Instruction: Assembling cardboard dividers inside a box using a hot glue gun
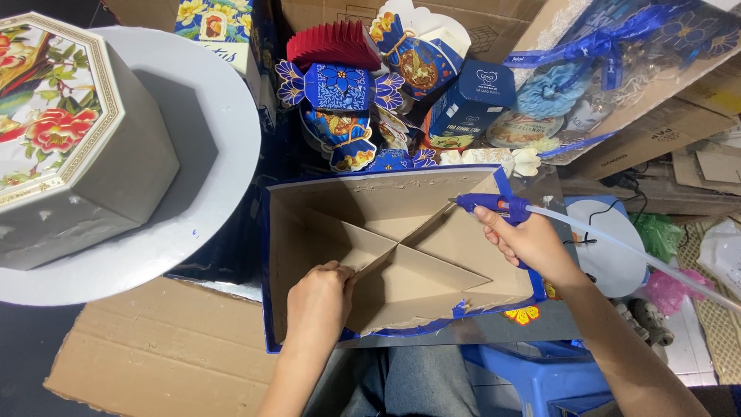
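Observation:
An open cardboard box (309, 208) with blue outer walls lies before me, split inside by crossing cardboard dividers (417, 266). My left hand (320, 301) presses on a divider near the box's front left. My right hand (529, 239) grips a blue hot glue gun (494, 205), its nozzle pointing left over the box's back right wall. A long white glue stick (641, 251) trails out behind the gun to the right.
A large octagonal floral gift box (69, 147) rests on a round white board (224, 154) at left. Blue decorated candy-shaped boxes (340, 89) and tins pile up behind. Flat cardboard (162, 347) lies at front left, a blue plastic stool (540, 378) under me.

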